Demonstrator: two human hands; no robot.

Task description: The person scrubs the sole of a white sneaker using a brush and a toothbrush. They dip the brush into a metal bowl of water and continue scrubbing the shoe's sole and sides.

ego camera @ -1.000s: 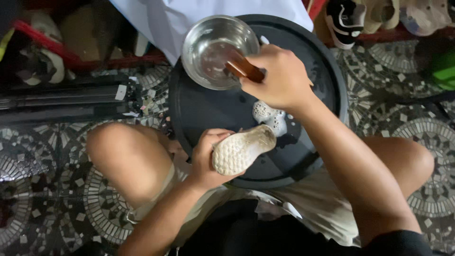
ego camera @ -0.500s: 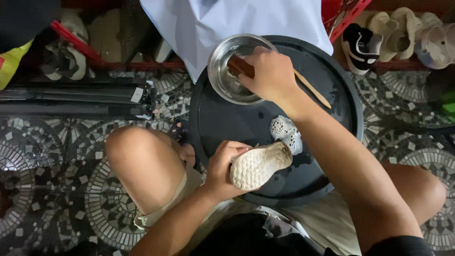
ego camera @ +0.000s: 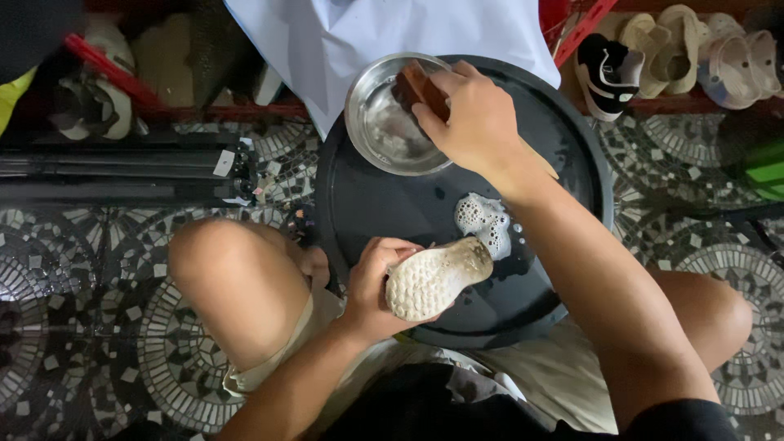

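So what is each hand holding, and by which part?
Left hand grips a shoe by its side, sole up. Right hand holds a wooden brush by its handle, head in the steel bowl.

Soft, even daylight lit the scene, brightest at twelve o'clock on the white cloth (ego camera: 392,41). A dull glare sat inside the steel bowl (ego camera: 388,122), and the wet black tray (ego camera: 523,278) shone faintly. Corners at ten and two o'clock fell dim. Focus was fair; the edges softened slightly.
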